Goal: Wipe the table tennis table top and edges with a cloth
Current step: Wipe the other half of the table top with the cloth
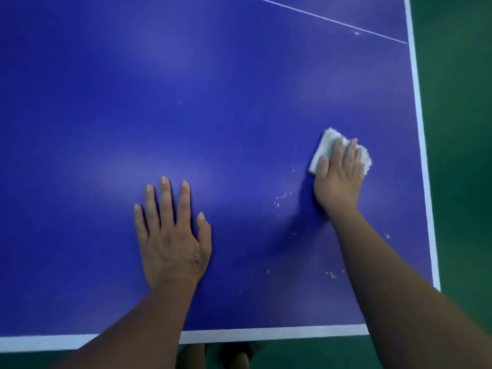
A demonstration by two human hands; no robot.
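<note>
The blue table tennis table top (213, 115) fills the view, with a white line along its near edge (266, 334) and its right edge (420, 129). A folded white cloth (324, 147) lies on the top near the right edge. My right hand (339, 177) presses flat on the cloth with straight fingers and covers its near half. My left hand (170, 233) rests flat on the bare blue surface, fingers spread, left of the cloth. Small white specks (282, 198) dot the surface between the hands and near the right forearm.
A thin white line (327, 20) crosses the far right of the top. Green floor (458, 155) lies beyond the right edge and below the near edge. My feet (234, 355) show under the near edge.
</note>
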